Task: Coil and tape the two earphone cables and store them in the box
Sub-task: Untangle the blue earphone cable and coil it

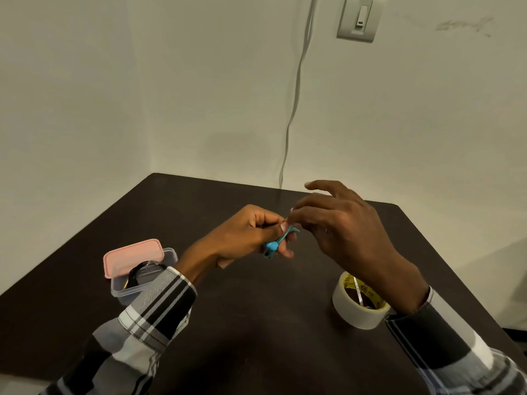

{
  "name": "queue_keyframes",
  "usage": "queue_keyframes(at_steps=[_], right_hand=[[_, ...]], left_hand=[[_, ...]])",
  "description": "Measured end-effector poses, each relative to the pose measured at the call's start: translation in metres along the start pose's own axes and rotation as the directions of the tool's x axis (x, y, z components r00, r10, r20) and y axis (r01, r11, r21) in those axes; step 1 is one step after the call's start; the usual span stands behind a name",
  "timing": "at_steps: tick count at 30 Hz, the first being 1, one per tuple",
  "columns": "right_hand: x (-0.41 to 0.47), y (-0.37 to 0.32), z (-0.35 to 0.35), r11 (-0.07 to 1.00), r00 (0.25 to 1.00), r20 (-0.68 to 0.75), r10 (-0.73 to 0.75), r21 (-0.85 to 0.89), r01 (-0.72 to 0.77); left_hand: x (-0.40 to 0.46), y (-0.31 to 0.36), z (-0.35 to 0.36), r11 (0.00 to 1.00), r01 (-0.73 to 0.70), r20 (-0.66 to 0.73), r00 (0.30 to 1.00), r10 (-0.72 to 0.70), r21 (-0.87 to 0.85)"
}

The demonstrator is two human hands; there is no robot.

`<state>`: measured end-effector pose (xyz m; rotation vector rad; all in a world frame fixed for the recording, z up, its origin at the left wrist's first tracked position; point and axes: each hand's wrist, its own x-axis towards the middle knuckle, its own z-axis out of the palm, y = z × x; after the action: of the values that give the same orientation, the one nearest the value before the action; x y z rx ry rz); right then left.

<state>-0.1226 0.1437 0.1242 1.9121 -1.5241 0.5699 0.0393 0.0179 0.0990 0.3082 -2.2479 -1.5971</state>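
My left hand point(251, 235) grips a coiled blue earphone cable point(275, 243) above the middle of the dark table point(256, 323). My right hand point(342, 226) meets it from the right, thumb and forefinger pinching at the top of the blue coil; whether tape sits between them is hidden. A clear plastic box point(168, 256) stands at the left with a black coiled earphone cable point(137, 273) inside, partly behind my left sleeve. Its pink lid point(132, 256) leans on the box's far left edge. A roll of pale tape point(350, 306) stands at the right, under my right wrist.
The table sits in a corner between two pale walls. A thin grey cord point(293, 115) hangs down the wall to the table's back edge, below a wall switch point(360, 18). Bare tabletop lies between the box and the tape roll.
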Motion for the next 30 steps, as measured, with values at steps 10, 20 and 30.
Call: queue_keyframes(at_steps=[10,20,30], right_hand=[[0.0,-0.005,0.023,0.798,0.95,0.035,0.311,0.534,-0.281],[-0.009,-0.014,0.021,0.433,0.835,0.371,0.407,0.727,-0.534],[-0.016,-0.011,0.02,0.354,0.802,0.399,0.444,0.745,-0.566]], left_hand=[[-0.006,-0.005,0.0,0.967,-0.02,-0.015,1.0,0.017,-0.254],[-0.005,-0.014,0.002,0.976,-0.046,-0.075,0.997,0.03,-0.214],[-0.004,-0.014,0.005,0.99,-0.014,-0.04,0.999,0.009,-0.138]])
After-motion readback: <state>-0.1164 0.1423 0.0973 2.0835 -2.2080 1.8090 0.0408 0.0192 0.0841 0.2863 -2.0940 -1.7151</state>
